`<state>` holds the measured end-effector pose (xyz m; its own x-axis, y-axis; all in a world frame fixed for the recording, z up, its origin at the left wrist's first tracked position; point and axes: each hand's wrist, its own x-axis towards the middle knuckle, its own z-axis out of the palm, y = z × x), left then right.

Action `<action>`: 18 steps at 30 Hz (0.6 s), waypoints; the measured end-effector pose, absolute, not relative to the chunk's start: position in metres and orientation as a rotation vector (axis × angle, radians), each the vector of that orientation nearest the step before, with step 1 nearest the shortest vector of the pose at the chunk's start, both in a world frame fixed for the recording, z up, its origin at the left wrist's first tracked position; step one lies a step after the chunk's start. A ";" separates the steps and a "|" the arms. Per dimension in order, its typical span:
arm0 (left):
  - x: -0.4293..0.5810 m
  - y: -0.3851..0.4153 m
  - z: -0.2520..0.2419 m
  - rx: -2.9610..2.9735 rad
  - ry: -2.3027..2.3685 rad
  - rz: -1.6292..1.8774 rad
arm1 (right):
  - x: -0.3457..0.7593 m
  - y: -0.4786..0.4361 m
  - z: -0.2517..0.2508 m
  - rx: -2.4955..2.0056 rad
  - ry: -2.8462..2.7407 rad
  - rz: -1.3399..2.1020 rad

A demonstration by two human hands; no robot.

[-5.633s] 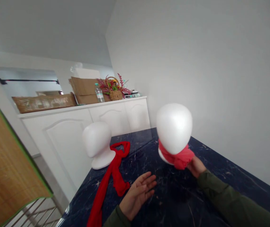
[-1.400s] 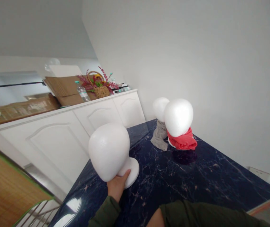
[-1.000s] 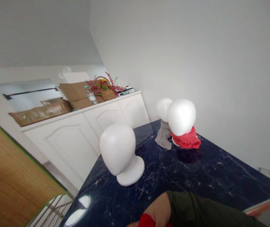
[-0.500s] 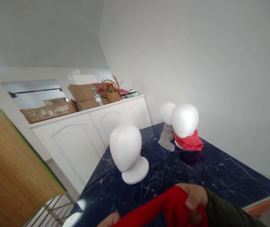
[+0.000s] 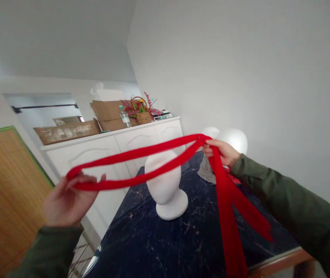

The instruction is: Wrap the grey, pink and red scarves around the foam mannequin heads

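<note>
A long red scarf (image 5: 130,179) is stretched between my two hands in a doubled, narrow loop. My left hand (image 5: 70,199) holds the loop's left end, its fingers curled inside the fold. At the other end my right hand (image 5: 221,150) pinches the scarf where the two strands meet, and two loose tails (image 5: 228,216) hang below it. Behind the loop, a white mannequin head (image 5: 163,173) stands upright on the table, apart from my hands; the lower strand crosses in front of it.
The dark blue marbled table (image 5: 165,247) also bears two more white heads (image 5: 236,139), partly hidden by my right hand, with grey cloth (image 5: 207,170) at the rear one. White cabinets (image 5: 98,154) carry cardboard boxes, a bottle (image 5: 125,117) and a flower basket (image 5: 143,117). A wooden board (image 5: 8,185) stands left.
Both hands have risen from the bottom edge and moved apart, pulling the bunched red scarf into a long loop. The tails now hang from my right hand. The view has shifted slightly.
</note>
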<state>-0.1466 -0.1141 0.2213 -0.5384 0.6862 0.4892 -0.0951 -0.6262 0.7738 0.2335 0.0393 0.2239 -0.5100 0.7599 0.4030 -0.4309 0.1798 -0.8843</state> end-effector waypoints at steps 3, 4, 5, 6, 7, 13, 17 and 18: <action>-0.147 -0.058 0.283 1.048 0.584 2.161 | 0.178 0.084 0.281 -0.734 -1.484 0.931; -0.147 -0.040 0.295 0.988 0.674 2.159 | 0.163 0.097 0.293 -0.780 -1.475 0.864; -0.148 -0.023 0.302 0.951 0.731 2.169 | 0.150 0.108 0.300 -0.824 -1.472 0.808; -0.149 -0.007 0.304 0.928 0.771 2.169 | 0.140 0.118 0.301 -0.866 -1.478 0.761; -0.150 0.006 0.302 0.900 0.804 2.181 | 0.132 0.127 0.298 -0.901 -1.495 0.730; -0.145 0.046 0.236 0.740 0.935 2.051 | 0.113 0.155 0.209 -1.120 -1.823 0.594; -0.137 0.029 0.180 0.641 0.884 1.981 | 0.123 0.148 0.127 -1.271 -2.031 0.554; -0.134 0.021 0.164 0.620 0.862 1.956 | 0.130 0.143 0.108 -1.314 -2.055 0.531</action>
<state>-0.1340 0.0208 0.1638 -0.4844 0.8705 0.0870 -0.5232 -0.3680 0.7687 0.1296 0.1426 0.1075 -0.3002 0.9074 0.2940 0.6513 0.4202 -0.6318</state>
